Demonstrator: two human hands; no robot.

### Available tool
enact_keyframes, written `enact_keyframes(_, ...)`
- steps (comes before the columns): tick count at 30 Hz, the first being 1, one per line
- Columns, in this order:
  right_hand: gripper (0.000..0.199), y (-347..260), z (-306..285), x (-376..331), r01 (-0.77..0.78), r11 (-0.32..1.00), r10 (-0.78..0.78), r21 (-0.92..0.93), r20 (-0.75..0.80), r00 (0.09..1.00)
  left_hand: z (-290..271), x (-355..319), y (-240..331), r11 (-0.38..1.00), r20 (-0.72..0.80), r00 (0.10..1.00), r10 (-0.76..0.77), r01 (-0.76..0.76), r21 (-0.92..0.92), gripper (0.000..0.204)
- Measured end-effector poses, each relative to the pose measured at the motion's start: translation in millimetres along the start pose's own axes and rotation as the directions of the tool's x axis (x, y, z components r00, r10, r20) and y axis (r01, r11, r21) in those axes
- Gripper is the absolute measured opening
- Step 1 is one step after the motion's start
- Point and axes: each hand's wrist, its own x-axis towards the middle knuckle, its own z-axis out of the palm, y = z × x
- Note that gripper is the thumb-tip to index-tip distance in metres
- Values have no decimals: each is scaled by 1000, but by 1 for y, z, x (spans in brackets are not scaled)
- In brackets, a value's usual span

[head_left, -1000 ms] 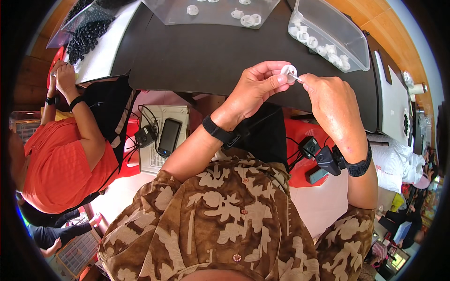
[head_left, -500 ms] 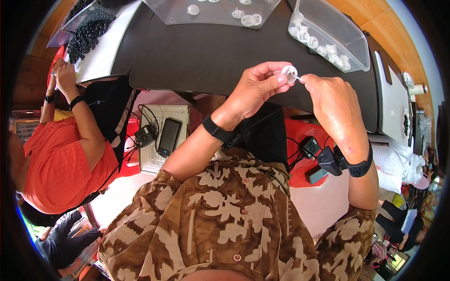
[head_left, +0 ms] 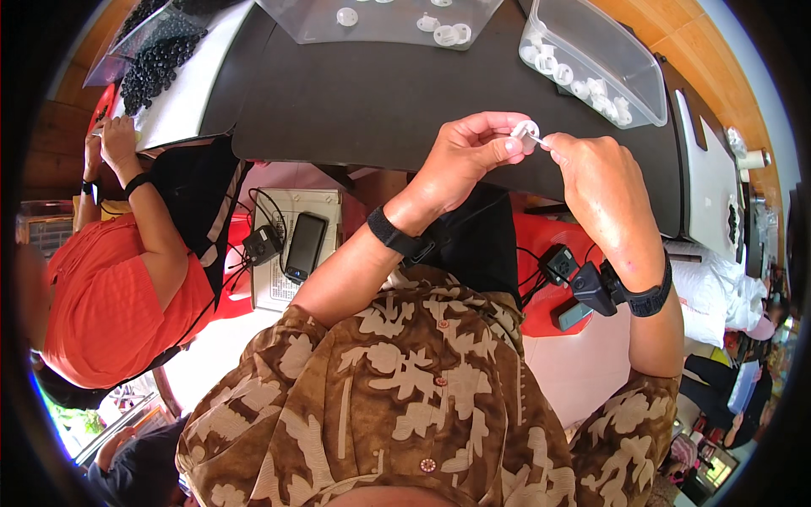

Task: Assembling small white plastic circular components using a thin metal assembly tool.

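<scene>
My left hand point(head_left: 469, 156) pinches a small round white plastic part point(head_left: 525, 131) between thumb and fingers, above the near side of the dark table. The part is tilted, so its edge shows more than its face. My right hand point(head_left: 601, 179) is closed on a thin, light-coloured tool point(head_left: 539, 142) whose tip reaches the white part. Most of the tool is hidden in my fingers, and I cannot tell its exact kind.
A clear bin point(head_left: 591, 68) of similar white parts stands at the far right of the dark table point(head_left: 363, 106); another clear bin point(head_left: 389, 32) stands at the back. At left, a co-worker in red point(head_left: 127, 279) sits by a pile of small black pieces point(head_left: 160, 72).
The white part has turned in my left hand from nearly face-on to more edge-on. My hands stay almost in place. A person in dark clothes at the lower left has shifted.
</scene>
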Motion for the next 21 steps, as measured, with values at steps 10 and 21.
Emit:
enact_keyframes(10, 16, -1, -5, 0, 17, 997, -11, -76, 71, 997, 0, 1, -1, 998, 5, 1000, 7, -7, 67, 31)
enact_keyframes(21, 15, -1, -5, 0, 6, 997, -3, -76, 44, 999, 0, 0, 0, 999, -1, 1000, -2, 2, 46, 31)
